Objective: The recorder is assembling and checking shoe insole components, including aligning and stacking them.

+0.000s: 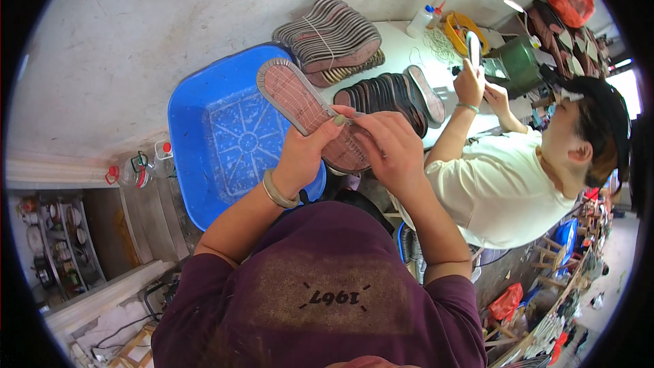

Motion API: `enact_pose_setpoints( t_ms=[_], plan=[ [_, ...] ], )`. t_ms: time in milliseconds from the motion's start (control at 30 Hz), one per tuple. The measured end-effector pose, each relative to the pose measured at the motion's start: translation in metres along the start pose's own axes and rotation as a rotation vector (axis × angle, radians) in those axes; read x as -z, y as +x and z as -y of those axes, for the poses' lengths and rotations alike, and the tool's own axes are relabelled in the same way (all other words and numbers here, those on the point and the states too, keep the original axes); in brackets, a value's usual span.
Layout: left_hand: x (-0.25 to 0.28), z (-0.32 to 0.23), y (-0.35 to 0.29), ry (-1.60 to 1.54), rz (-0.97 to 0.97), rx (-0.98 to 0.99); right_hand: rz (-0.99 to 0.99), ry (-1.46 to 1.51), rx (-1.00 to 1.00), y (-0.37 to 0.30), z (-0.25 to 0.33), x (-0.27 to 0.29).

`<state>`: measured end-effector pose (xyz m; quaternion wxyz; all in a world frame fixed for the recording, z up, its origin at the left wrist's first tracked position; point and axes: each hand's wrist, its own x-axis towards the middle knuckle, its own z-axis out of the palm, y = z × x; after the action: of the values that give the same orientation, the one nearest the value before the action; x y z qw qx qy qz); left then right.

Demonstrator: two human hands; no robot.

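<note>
Head view — my L hand (303, 153) is closed round the sole (298, 103) mid-length, thumb on top, prob. to steady it, near the blue basin (185, 157). R hand (394, 150) curls at sole's edge; can't tell if it's pinching anything. Dark print (337, 297) on my purple shirt (204, 324) — no legible label on sole.

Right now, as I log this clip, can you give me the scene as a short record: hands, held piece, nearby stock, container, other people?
Left hand: grips the shoe sole, thumb on its face
Right hand: fingers at the sole's lower half; whether they hold a tool is unclear
Held piece: pinkish-brown shoe sole with a grey ridged rim
Stock: tied bundle of soles; row of dark-edged soles
Container: blue plastic tub
Other people: co-worker at right, pale shirt, hands raised
</note>
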<state>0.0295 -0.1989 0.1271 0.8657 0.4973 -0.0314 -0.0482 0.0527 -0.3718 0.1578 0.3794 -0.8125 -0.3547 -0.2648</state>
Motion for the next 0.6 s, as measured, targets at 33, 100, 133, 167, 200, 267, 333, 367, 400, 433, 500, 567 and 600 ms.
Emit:
enact_pose_setpoints(
  t_ms=[33, 100, 133, 167, 200, 267, 333, 367, 400, 433, 500, 567, 600],
  plan=[
    [-0.002, 0.003, -0.002, -0.041, -0.044, 0.024, 0.064, -0.072, 0.090, -0.001, 0.003, 0.001],
    [-0.004, 0.010, -0.005, -0.079, -0.064, 0.059, 0.046, -0.104, 0.084, -0.010, 0.007, 0.006],
    [-0.002, 0.013, -0.009, -0.051, -0.082, 0.100, 0.113, -0.130, 0.073, -0.015, 0.010, 0.010],
    [-0.001, 0.016, -0.012, -0.022, -0.098, 0.141, 0.179, -0.155, 0.060, -0.019, 0.013, 0.012],
    [-0.002, 0.019, -0.016, -0.020, -0.061, 0.158, 0.164, -0.136, 0.079, -0.025, 0.012, 0.012],
    [-0.002, 0.022, -0.024, 0.020, -0.110, 0.204, 0.213, -0.175, 0.039, -0.040, 0.014, 0.011],
    [0.003, 0.031, -0.034, 0.060, -0.085, 0.258, 0.302, -0.204, 0.032, -0.055, 0.022, 0.009],
    [0.004, 0.036, -0.039, 0.095, -0.098, 0.298, 0.287, -0.225, 0.011, -0.065, 0.026, 0.008],
    [0.004, 0.042, -0.046, 0.102, -0.075, 0.307, 0.319, -0.242, -0.005, -0.075, 0.030, 0.006],
    [0.004, 0.048, -0.050, 0.125, -0.077, 0.335, 0.350, -0.259, -0.021, -0.086, 0.031, 0.002],
    [0.006, 0.061, -0.060, 0.154, -0.067, 0.367, 0.330, -0.290, -0.050, -0.106, 0.032, -0.007],
    [0.009, 0.073, -0.068, 0.120, -0.102, 0.411, 0.291, -0.292, -0.107, -0.120, 0.034, -0.012],
    [0.008, 0.074, -0.069, 0.122, -0.097, 0.413, 0.288, -0.295, -0.111, -0.122, 0.037, -0.011]
  ],
)
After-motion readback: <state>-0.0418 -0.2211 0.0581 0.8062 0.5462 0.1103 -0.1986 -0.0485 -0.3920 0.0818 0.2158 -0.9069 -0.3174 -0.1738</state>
